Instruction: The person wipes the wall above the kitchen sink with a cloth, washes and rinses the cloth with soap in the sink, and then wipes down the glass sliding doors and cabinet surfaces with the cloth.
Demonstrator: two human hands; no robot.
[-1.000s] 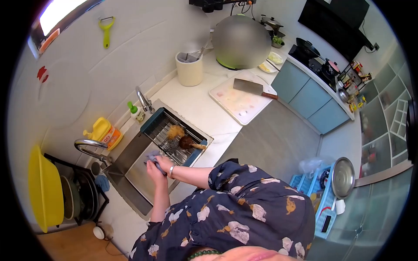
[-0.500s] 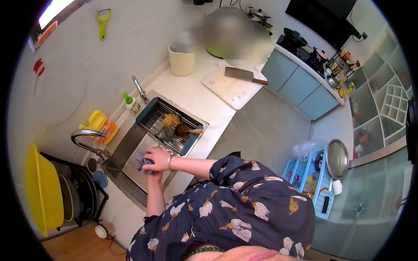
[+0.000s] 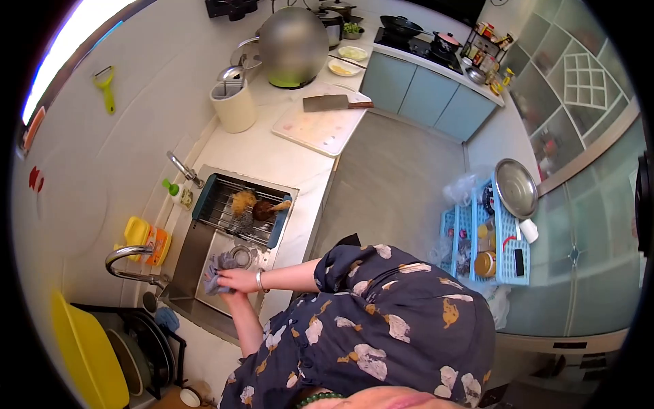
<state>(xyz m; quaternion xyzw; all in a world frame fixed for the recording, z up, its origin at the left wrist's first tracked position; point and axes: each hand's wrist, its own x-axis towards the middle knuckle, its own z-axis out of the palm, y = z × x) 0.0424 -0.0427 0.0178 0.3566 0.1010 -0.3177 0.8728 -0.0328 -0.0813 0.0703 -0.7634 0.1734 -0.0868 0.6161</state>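
A grey-purple cloth (image 3: pixel 219 264) is bunched between my hands over the steel sink (image 3: pixel 182 276). My right hand (image 3: pixel 238 279), with a silver bracelet at its wrist, is closed on the cloth. My left hand (image 3: pixel 228 292) lies mostly behind the cloth and my right hand, its fingers largely hidden. Just above the hands is the round drain (image 3: pixel 241 256). A rack (image 3: pixel 204 198) across the sink bears a tan scrubber (image 3: pixel 243 201), a wire scourer and a brown brush (image 3: pixel 262 210).
Two faucets (image 3: pixel 129 253) stand on the wall side, near a yellow bottle (image 3: pixel 138 235) and a soap bottle (image 3: pixel 180 195). Farther along lie a white cutting board (image 3: pixel 317 129) and a cleaver (image 3: pixel 325 103). Pans and a yellow basin (image 3: pixel 88 354) stand at lower left. A blue cart (image 3: pixel 507 255) is at right.
The view has shifted, showing more of the far counter and stove. My hands have moved left and lower relative to the rack, and the drain has come into view. The cloth is still in hand.
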